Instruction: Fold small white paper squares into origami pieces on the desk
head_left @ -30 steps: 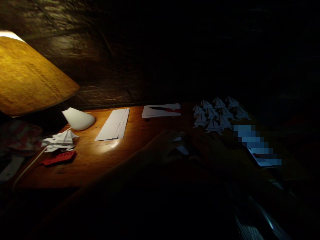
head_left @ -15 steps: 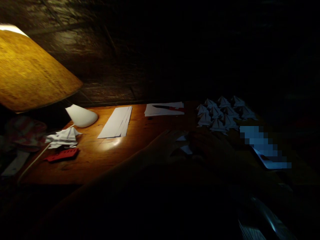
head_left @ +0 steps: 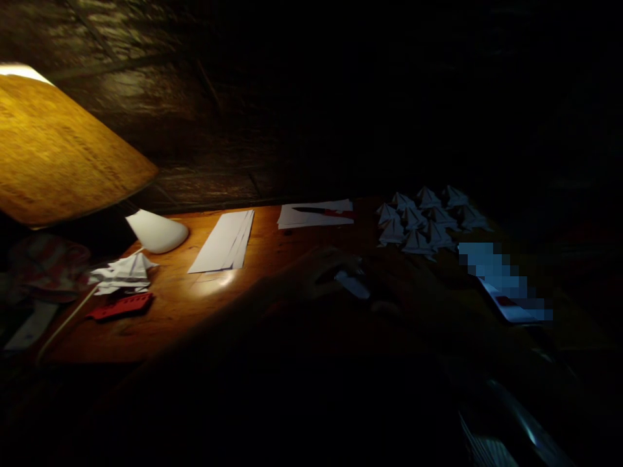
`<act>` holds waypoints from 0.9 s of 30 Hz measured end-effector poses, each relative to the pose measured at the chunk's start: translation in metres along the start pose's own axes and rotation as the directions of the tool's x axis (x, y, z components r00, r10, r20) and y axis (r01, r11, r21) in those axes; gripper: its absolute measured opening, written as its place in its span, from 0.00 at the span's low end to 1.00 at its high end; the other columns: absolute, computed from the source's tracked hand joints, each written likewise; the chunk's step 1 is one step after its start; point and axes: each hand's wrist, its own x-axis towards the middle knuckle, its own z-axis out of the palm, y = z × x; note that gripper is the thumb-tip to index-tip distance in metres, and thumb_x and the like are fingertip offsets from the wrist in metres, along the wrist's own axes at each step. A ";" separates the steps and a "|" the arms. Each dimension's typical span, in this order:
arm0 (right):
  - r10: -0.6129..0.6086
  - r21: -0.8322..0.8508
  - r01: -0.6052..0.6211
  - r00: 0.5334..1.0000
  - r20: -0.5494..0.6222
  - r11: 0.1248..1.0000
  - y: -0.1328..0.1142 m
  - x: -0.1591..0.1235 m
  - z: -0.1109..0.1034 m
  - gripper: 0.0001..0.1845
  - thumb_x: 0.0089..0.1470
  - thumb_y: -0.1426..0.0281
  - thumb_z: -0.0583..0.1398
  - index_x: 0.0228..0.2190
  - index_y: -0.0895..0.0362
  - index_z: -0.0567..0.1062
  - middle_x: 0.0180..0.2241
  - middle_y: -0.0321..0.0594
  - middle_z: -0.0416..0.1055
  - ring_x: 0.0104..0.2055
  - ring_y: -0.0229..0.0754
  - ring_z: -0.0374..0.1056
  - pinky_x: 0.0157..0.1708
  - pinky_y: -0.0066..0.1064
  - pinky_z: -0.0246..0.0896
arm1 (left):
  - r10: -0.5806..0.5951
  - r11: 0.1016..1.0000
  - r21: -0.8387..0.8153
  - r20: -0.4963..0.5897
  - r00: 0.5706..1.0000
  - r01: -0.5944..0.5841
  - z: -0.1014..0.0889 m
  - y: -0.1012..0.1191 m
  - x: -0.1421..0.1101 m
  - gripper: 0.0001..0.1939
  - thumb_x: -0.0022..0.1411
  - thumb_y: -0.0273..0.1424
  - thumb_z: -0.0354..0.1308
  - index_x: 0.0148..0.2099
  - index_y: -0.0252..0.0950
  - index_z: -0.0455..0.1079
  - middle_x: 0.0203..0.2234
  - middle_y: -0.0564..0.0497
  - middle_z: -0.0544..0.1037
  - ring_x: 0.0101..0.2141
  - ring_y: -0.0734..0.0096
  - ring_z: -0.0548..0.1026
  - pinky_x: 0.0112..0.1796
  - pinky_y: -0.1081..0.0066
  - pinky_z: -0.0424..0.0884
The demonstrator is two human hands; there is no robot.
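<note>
A small folded piece of white paper (head_left: 353, 285) lies between my two hands at the middle of the wooden table. My left hand (head_left: 324, 271) reaches in from the left with its fingers curled over the paper's far side, closed on it. On the paper's right, my right hand (head_left: 396, 288) is almost lost in the dark; a thumb or fingertip shows faintly near the paper, and its grip cannot be made out. Beyond it stand several folded paper figures (head_left: 416, 240) in a cluster.
A lamp with a yellow shade (head_left: 68, 149) and white base (head_left: 158, 231) lights the left side. Paper strips (head_left: 221, 243) and a sheet stack (head_left: 287, 215) bearing a red-handled knife (head_left: 335, 213) lie behind. Crumpled paper (head_left: 129, 272), a red object (head_left: 121, 307) and a lit phone (head_left: 511, 311) flank them.
My left hand has lifted its fingers into a curl around the paper, which now looks tilted and shows as one piece. The view has shifted slightly.
</note>
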 end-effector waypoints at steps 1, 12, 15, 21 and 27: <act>-0.005 0.000 0.005 1.000 0.000 1.000 0.000 -0.001 -0.001 0.33 0.64 0.51 0.59 0.63 0.57 0.70 0.64 0.55 0.67 0.67 0.63 0.59 0.60 0.59 0.57 | -0.002 1.000 -0.016 -0.011 1.000 0.002 -0.001 -0.001 -0.001 0.30 0.66 0.33 0.59 0.68 0.44 0.60 0.62 0.43 0.69 0.61 0.55 0.67 0.60 0.48 0.65; -0.077 -0.035 0.076 0.997 -0.002 0.996 -0.030 0.011 -0.008 0.37 0.60 0.48 0.63 0.62 0.57 0.71 0.64 0.57 0.66 0.63 0.65 0.61 0.61 0.60 0.55 | 0.134 0.991 0.011 -0.010 0.991 -0.134 -0.008 -0.008 0.012 0.14 0.70 0.24 0.51 0.54 0.37 0.74 0.53 0.42 0.80 0.55 0.59 0.75 0.56 0.51 0.71; -0.113 0.022 0.113 0.994 0.005 0.993 -0.025 0.007 0.000 0.37 0.61 0.49 0.62 0.65 0.52 0.67 0.66 0.55 0.64 0.65 0.63 0.60 0.61 0.59 0.57 | 0.164 0.983 0.079 0.001 0.987 -0.163 -0.009 -0.013 0.011 0.16 0.72 0.25 0.51 0.56 0.39 0.74 0.56 0.44 0.79 0.56 0.61 0.75 0.58 0.51 0.71; -0.133 0.029 0.133 0.991 0.016 0.991 -0.014 -0.001 0.009 0.33 0.65 0.51 0.58 0.65 0.53 0.68 0.67 0.53 0.63 0.68 0.60 0.58 0.62 0.57 0.57 | 0.267 0.931 0.251 0.028 0.963 -0.265 -0.003 -0.028 0.010 0.15 0.75 0.28 0.49 0.53 0.38 0.76 0.54 0.45 0.81 0.54 0.61 0.77 0.53 0.57 0.75; -0.087 0.008 0.086 0.996 0.010 0.996 -0.017 -0.003 0.010 0.32 0.64 0.51 0.60 0.63 0.54 0.71 0.66 0.53 0.64 0.67 0.62 0.58 0.61 0.57 0.57 | 0.288 0.921 0.284 -0.031 0.957 -0.267 -0.006 -0.017 0.005 0.14 0.72 0.26 0.51 0.54 0.36 0.75 0.53 0.44 0.81 0.53 0.60 0.77 0.54 0.56 0.74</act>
